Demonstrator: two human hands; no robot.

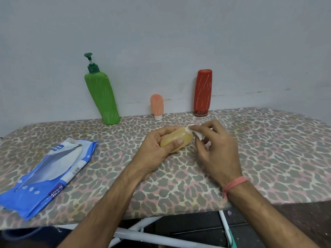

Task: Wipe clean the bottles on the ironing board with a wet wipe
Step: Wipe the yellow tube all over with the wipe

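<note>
Over the middle of the ironing board [250, 140], the left hand [155, 149] curls its fingers around the yellow bottle [176, 140], lying sideways with its far end pointing right, where the right hand [216, 149] pinches the wet wipe [196, 134] against it.

From my remote seat I log these items, each placed against the wall [161, 33]. Wall: plain pale grey-blue, scuffed along its lower right stretch, filling the upper half of my view. White metal frame tubes [143, 235]: far below the wall, at the bottom edge, crossing at angles. Dark floor [295, 217]: opposite the wall, lower right corner. Teal fitting [232, 238]: low on one white tube, at the edge farthest from the wall. Pink thread wristband [234, 184]: well forward of the wall, lower right.
</note>
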